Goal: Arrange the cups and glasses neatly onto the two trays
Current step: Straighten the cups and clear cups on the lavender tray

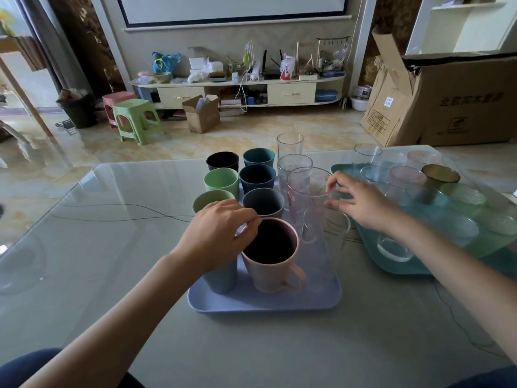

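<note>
A lavender tray (pixel 265 302) in front of me carries several coloured plastic cups in two rows and a row of clear glasses. My left hand (pixel 221 233) pinches the far rim of a pink handled mug (pixel 271 264) at the tray's front, hiding most of a blue-grey cup (pixel 221 278) beside it. My right hand (pixel 361 203) pinches the rim of a tall clear glass (pixel 307 191) with red print. A smaller clear glass (pixel 324 233) stands just in front of it. A teal tray (pixel 397 264) on the right carries several clear and tinted glasses.
The trays sit on a glass-topped table (pixel 112 247) with its far edge near the cups. A large cardboard box (pixel 447 102) stands on the floor beyond the table at right. Plastic stools (pixel 134 119) and a low TV cabinet (pixel 237 91) are further back.
</note>
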The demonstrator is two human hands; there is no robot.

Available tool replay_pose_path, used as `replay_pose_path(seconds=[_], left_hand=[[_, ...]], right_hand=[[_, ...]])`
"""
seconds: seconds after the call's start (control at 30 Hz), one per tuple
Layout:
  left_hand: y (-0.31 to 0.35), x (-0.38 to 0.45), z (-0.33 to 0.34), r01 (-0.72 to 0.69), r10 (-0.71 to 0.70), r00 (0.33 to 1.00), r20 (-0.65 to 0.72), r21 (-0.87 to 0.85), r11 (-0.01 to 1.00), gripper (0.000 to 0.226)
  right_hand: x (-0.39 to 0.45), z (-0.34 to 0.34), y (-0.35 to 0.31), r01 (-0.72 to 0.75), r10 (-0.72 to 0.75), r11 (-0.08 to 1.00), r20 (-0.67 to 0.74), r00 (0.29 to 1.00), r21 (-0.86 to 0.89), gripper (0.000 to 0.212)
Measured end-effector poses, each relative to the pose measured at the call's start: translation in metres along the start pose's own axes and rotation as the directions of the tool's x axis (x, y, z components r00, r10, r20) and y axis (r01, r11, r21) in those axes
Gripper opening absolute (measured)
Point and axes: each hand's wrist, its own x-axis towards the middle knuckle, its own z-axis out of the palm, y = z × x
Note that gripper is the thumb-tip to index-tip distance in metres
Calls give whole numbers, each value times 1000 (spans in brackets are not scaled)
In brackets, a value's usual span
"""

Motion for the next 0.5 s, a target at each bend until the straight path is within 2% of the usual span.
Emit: replay_pose_path(seconds=[0.1,0.27,0.5], left_hand=[[-4,4,7,22,-21,999,48,-15,1000,37],[-8,4,14,67,-58,988,145,-56,996,56],[-9,4,14,88,-73,978,195,-66,994,65]], right_hand=[[-1,1,-2,29,-28,998,-16,999,54,32],[-6,1,0,40,-39,996,-23,999,79,27],[-14,1,-3,37,-32,991,-39,999,126,24]])
